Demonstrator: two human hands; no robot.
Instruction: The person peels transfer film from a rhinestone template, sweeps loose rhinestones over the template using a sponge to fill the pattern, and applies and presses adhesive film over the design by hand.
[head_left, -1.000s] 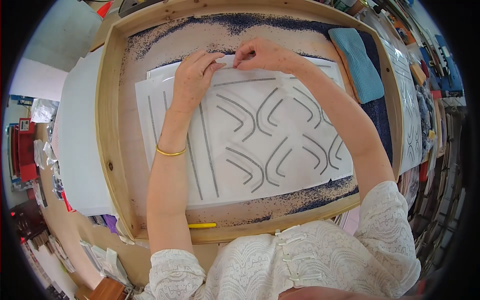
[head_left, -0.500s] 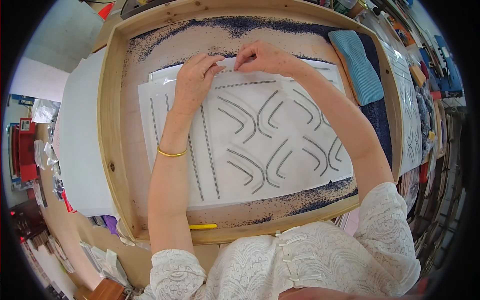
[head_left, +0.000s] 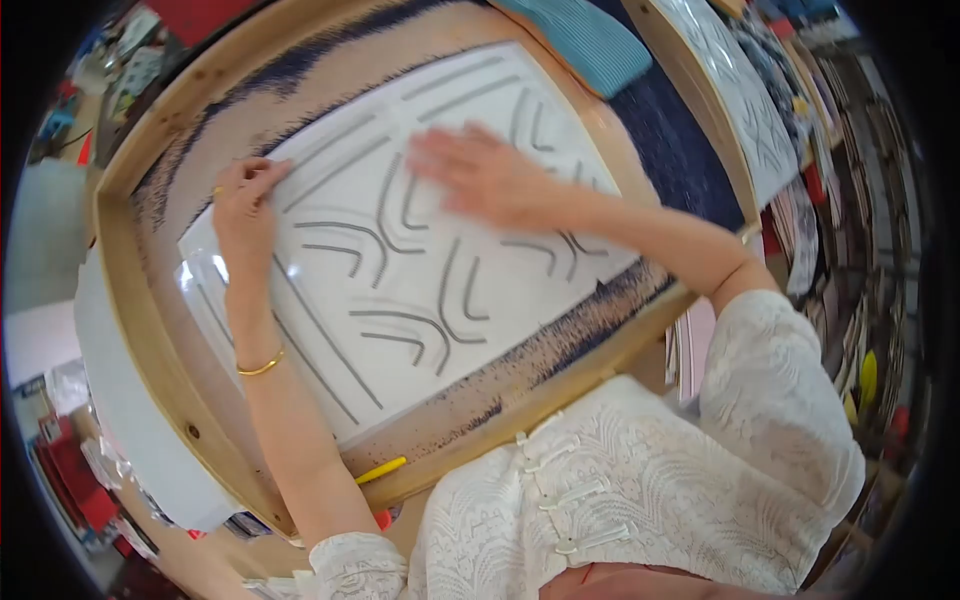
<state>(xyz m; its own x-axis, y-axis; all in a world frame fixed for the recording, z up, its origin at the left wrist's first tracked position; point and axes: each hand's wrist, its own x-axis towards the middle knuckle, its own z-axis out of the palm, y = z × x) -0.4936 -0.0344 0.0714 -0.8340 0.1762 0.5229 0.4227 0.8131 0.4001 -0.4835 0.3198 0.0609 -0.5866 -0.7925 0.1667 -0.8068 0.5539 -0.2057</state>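
A white sheet (head_left: 330, 290) under clear film, printed with dark dotted straight and curved strips, lies tilted in a wooden tray (head_left: 190, 420). My left hand (head_left: 247, 205), with a gold bangle (head_left: 262, 364) on the wrist, is at the sheet's upper left edge. Its thumb and fingertips are pinched together on that edge. My right hand (head_left: 485, 178) is smeared by motion over the upper middle of the sheet, its fingers stretched out flat. Whether the palm touches the sheet cannot be told.
Dark blue grains (head_left: 290, 72) lie scattered along the tray's far and near sides. A ribbed blue cloth pad (head_left: 585, 40) rests at the upper right. A yellow pen-like tool (head_left: 382, 470) lies by the near rim. Another patterned sheet (head_left: 745, 110) is outside the tray's right wall.
The whole view has turned and shifted. My right hand has left the sheet's top edge and come down over its printed middle, opening out. My left hand stays near the top edge, farther left.
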